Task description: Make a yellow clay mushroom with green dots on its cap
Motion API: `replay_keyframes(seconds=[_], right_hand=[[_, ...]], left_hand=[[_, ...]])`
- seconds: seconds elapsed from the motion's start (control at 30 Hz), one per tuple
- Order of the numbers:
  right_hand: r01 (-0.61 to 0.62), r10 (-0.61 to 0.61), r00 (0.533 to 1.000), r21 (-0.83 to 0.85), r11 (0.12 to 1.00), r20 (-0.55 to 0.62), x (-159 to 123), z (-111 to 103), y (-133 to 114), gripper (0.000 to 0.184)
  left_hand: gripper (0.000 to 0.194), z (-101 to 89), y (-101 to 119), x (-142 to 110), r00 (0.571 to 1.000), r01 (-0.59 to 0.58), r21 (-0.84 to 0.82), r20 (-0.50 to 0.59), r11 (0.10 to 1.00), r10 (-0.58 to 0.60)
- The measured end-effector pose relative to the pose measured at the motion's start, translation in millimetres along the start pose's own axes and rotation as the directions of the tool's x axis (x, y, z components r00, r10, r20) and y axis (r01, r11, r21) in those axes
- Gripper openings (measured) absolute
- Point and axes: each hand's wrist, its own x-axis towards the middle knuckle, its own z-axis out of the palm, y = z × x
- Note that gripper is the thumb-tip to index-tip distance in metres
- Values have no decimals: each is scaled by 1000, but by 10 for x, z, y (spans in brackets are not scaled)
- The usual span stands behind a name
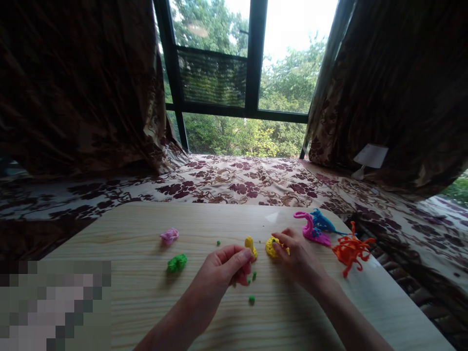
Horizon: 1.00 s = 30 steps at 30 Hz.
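Observation:
My left hand (234, 263) is closed in a pinch over the middle of the table, and what its fingers hold, if anything, is hidden. Just behind its fingertips stands a yellow clay piece (249, 242), partly covered by them. My right hand (294, 251) reaches over a bumpy yellow clay lump (270, 248) on the tabletop. Its thumb and index finger close around a small green clay ball (274, 240) at the lump's surface. Several more green bits lie about my left hand, including a round green ball (251, 299) nearer to me.
The pale wooden table (139, 302) also bears a pink clay lump (169, 236) and a green clay lump (177, 263) on the left. At the right are a magenta clay figure (313, 231), a blue one (323, 222) and an orange many-armed one (351, 249). A small white lamp (371, 156) stands beyond.

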Motion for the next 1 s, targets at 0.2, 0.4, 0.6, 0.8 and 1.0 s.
replay_keyframes(seconds=[0.2, 0.4, 0.6, 0.8, 1.0], right_hand=[[22, -20, 999, -70, 997, 27, -25, 9, -38, 17], [15, -15, 1000, -34, 999, 1, -21, -17, -3, 12], [11, -12, 1000, -77, 997, -11, -18, -24, 5, 12], [8, -10, 1000, -85, 996, -18, -25, -48, -23, 15], [19, -19, 996, 4, 1000, -85, -23, -86, -88, 24]], left_hand=[[18, -11, 3, 16, 998, 3, -75, -62, 997, -7], [15, -39, -5, 34, 991, -20, -209, -133, 978, -9], [15, -30, 14, 38, 990, -13, -223, -140, 975, -19], [23, -47, -1, 45, 989, -22, -202, -147, 979, -9], [27, -48, -24, 43, 985, -53, -145, -172, 988, 28]])
